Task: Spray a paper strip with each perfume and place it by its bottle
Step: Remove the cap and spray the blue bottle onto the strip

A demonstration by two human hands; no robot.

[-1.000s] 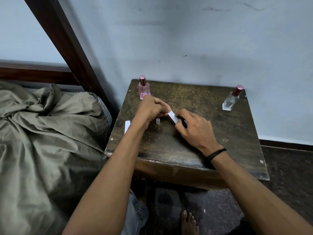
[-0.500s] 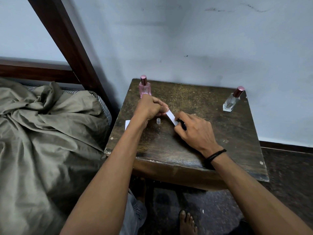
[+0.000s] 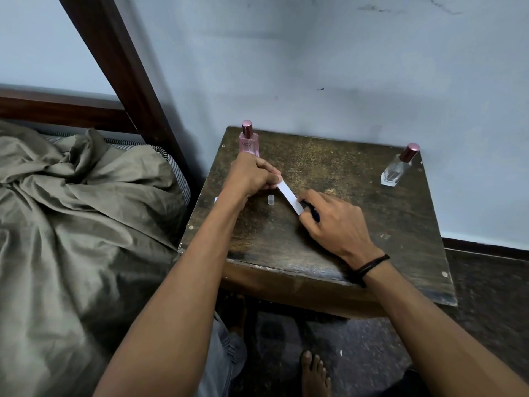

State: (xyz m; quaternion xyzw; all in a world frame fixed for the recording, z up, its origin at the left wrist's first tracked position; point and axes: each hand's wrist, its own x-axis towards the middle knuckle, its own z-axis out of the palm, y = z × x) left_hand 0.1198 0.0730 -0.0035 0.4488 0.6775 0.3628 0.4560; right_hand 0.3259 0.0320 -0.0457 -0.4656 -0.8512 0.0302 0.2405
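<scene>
Here, strip pinched, dark bottle gripped, pink bottle capped

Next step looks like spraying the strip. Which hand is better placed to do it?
Right. The right hand grips the dark bottle right beside the near end of the paper strip, while the left hand is occupied pinching its far end.

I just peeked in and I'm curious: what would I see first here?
Two hands meet in the middle of the wooden table: the left hand pinches a white paper strip, and the right hand grips a small dark object at its other end. A pink bottle stands at the far left corner, a clear bottle at the far right, and a rumpled olive sheet lies left.
</scene>
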